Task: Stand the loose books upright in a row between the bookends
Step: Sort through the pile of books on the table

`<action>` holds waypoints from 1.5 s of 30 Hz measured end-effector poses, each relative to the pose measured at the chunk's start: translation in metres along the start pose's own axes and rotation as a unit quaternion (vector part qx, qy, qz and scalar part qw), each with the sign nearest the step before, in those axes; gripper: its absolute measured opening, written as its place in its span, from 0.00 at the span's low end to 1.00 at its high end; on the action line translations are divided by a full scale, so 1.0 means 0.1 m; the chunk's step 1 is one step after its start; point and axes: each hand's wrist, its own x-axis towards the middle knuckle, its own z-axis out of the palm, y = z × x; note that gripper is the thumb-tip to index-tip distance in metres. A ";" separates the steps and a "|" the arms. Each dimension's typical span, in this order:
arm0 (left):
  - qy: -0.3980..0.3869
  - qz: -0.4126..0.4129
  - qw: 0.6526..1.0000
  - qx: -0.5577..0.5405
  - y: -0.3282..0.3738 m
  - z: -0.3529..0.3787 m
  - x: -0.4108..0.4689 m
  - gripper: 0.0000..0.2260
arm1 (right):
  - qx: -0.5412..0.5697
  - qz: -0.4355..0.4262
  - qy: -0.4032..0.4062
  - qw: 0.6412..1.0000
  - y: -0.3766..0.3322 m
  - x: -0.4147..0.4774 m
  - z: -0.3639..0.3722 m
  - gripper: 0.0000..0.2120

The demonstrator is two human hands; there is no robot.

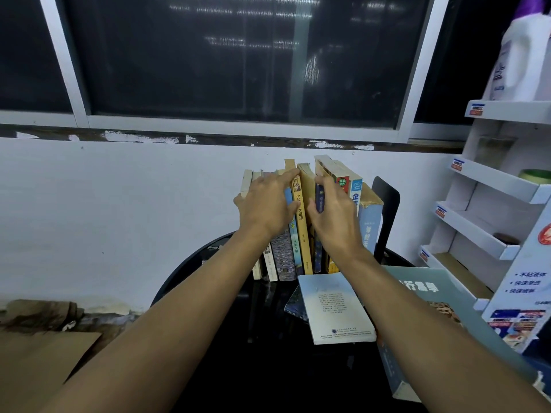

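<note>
Several books stand upright in a row point(301, 222) at the back of a round black table point(190, 272). A black bookend point(387, 210) rises at the row's right end; the left bookend is hidden. My left hand point(265, 204) lies spread over the tops of the left books, fingers reaching a yellow-spined book point(302, 231). My right hand point(334, 213) grips a dark blue book point(319, 198) in the middle of the row. A white paperback point(337, 311) lies flat in front of the row. A large grey-green book point(441, 317) lies flat at the right.
A white cardboard display shelf point(489, 186) stands at the right with a white bottle point(524, 55) on top. A dark booklet point(295, 305) peeks from under the white paperback. Brown cardboard point(35, 362) lies at lower left. The white wall and window are close behind the books.
</note>
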 end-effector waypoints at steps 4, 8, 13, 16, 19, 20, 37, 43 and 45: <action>0.000 -0.002 1.000 0.002 0.00 0.01 0.00 0.29 | -0.017 -0.008 -0.010 1.000 0.06 -0.04 0.04 0.15; -0.001 -0.004 1.000 0.002 0.00 0.01 0.01 0.28 | -0.023 -0.003 -0.018 1.000 0.11 -0.10 0.06 0.15; -0.002 -0.002 1.000 0.001 0.01 0.02 0.01 0.28 | -0.024 -0.004 -0.020 0.999 0.13 -0.11 0.06 0.15; -0.006 0.000 1.000 0.005 0.04 0.02 0.02 0.29 | -0.028 -0.001 -0.025 0.999 0.14 -0.11 0.06 0.14; -0.006 0.003 1.000 0.005 0.06 0.03 0.02 0.29 | -0.027 0.004 -0.028 0.999 0.14 -0.10 0.04 0.14; -0.006 0.004 1.000 0.004 0.06 0.03 0.02 0.29 | -0.029 0.005 -0.031 0.999 0.13 -0.09 0.02 0.14; -0.009 0.026 1.000 -0.005 0.10 0.13 0.11 0.29 | 0.067 0.032 -0.251 0.965 0.24 -0.05 -0.29 0.32; -0.011 0.041 0.999 -0.021 -0.01 0.17 0.15 0.29 | 0.077 0.032 -0.236 0.968 0.24 -0.09 -0.30 0.32; -0.009 0.037 0.999 -0.019 -0.04 0.17 0.16 0.29 | 0.076 0.025 -0.238 0.968 0.26 -0.09 -0.30 0.32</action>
